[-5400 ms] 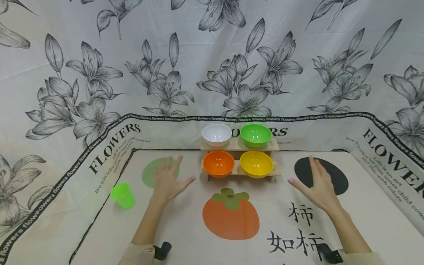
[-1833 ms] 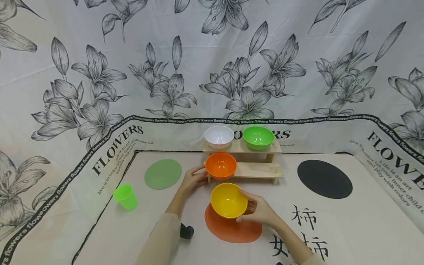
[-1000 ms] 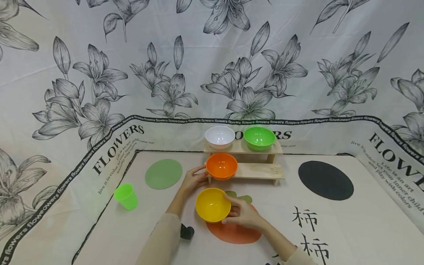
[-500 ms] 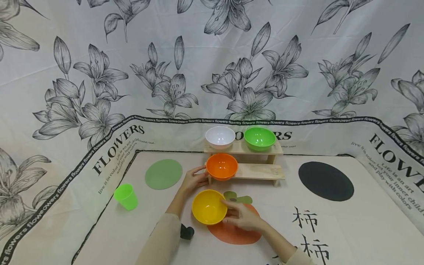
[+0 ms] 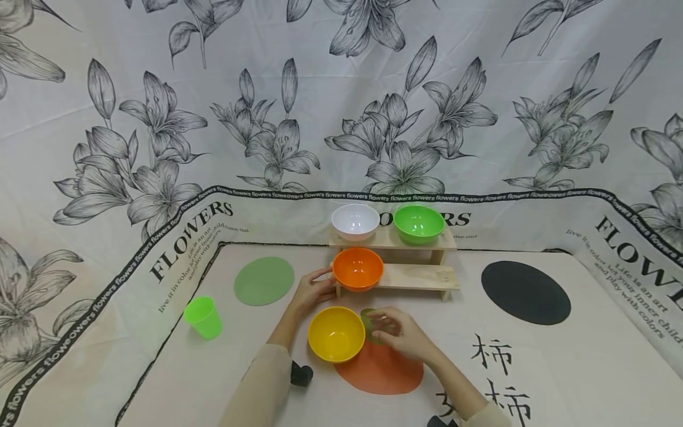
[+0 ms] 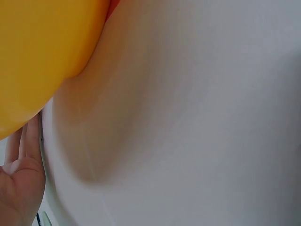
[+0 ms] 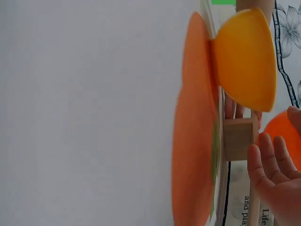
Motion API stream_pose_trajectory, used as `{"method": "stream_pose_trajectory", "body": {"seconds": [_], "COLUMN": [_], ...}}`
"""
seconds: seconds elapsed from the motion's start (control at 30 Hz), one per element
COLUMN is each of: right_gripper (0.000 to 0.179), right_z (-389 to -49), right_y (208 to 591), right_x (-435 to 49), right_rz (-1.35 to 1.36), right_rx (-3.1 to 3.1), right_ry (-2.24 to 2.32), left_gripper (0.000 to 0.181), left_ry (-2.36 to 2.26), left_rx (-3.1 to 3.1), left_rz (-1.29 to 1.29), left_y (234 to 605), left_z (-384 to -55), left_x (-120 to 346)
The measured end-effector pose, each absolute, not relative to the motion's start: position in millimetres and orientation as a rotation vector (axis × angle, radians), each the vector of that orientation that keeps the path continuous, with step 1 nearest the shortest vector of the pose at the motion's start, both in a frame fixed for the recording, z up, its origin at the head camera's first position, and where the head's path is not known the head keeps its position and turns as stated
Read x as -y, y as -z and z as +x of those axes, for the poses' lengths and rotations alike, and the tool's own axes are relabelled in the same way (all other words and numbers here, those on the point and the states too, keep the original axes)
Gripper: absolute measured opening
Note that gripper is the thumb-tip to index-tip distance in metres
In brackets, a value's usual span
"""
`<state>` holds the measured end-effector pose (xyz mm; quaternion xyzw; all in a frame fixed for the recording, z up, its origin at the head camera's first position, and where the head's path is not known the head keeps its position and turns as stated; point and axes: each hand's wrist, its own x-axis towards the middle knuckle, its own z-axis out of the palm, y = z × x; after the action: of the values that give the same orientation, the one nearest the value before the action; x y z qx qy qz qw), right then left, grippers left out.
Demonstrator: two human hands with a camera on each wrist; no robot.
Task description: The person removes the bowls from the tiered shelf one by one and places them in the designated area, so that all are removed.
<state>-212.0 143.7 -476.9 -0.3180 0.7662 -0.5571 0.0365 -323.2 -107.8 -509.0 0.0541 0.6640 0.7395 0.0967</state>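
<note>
A yellow bowl (image 5: pixel 336 334) sits upright on the cloth, overlapping the left edge of the printed persimmon (image 5: pixel 381 367). My right hand (image 5: pixel 402 335) is just right of it, fingers loosely bent, holding nothing; a gap shows between fingers and bowl. My left hand (image 5: pixel 312 290) is at the left end of the lower wooden shelf, fingertips right at the side of the orange bowl (image 5: pixel 358 268); I cannot tell whether they grip it. In the left wrist view the yellow bowl (image 6: pixel 42 56) covers the left fingertips. The right wrist view shows the open right palm (image 7: pixel 277 188) beside the yellow bowl (image 7: pixel 247 61).
The two-tier wooden stand (image 5: pixel 416 276) holds a white bowl (image 5: pixel 355 222) and a green bowl (image 5: pixel 418 224) on top, with the orange bowl below. A green cup (image 5: pixel 203 318) stands at the left. Printed green (image 5: pixel 264 280) and black ovals (image 5: pixel 525 292) mark the cloth.
The yellow bowl went from the lower shelf to the cloth in front, shifting left in my right hand. That hand has let go and drawn slightly right. The left hand has stayed by the orange bowl.
</note>
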Motion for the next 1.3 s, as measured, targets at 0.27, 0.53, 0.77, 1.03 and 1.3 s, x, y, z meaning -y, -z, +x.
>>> {"method": "stream_pose_trajectory", "body": {"seconds": [0.27, 0.53, 0.77, 1.03, 1.3], "right_gripper": [0.052, 0.069, 0.075, 0.078, 0.077], "right_z": [-235.1, -262.3, -279.9, -292.1, -294.7], "right_y": [461.1, 454.0, 448.6, 452.0, 456.6], "right_x": [-159.7, -167.5, -161.8, -146.3, -137.1], "right_rz": [-0.679, -0.624, -0.673, -0.749, -0.656], "right_rx": [-2.547, -2.469, -2.348, -2.262, -2.277], "right_ry": [1.974, 1.986, 1.973, 1.949, 1.915], "left_gripper": [0.045, 0.045, 0.045, 0.046, 0.046], "left_ry": [-2.181, -2.182, -2.182, -2.18, -2.168], "left_rx": [-1.969, -1.961, -1.947, -1.948, -1.937], "left_rz": [0.154, 0.176, 0.149, 0.154, 0.176], "left_y": [509.5, 507.4, 506.7, 507.7, 507.2], "left_z": [-324.2, -323.9, -324.0, -323.7, -324.5], "left_x": [108.8, 108.7, 109.3, 108.9, 110.1]}}
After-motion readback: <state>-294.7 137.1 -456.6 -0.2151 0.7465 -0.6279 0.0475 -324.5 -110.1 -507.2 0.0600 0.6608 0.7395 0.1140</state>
